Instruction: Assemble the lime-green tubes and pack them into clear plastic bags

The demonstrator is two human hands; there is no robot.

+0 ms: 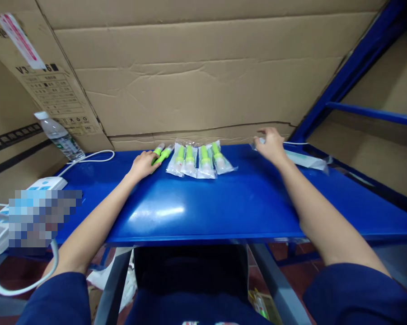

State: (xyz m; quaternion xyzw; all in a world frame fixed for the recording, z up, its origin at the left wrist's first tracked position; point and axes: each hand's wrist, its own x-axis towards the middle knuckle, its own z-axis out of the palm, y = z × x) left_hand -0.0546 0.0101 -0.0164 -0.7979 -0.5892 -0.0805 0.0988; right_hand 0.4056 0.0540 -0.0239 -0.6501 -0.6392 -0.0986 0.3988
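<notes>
Several green-and-white tube-shaped items in clear plastic bags (197,160) lie side by side at the far middle of the blue table (223,203). My left hand (142,164) rests just left of them, fingers curled round an unbagged green item (161,155). My right hand (271,145) reaches to the far right, fingers bent over the end of a pile of clear empty bags (306,159), touching the top one.
Large cardboard boxes (203,76) wall the back of the table. A water bottle (59,135) stands at the far left, with a white power strip (45,183) and its cable (91,158) beside it. A blue metal rack frame (359,58) rises at the right.
</notes>
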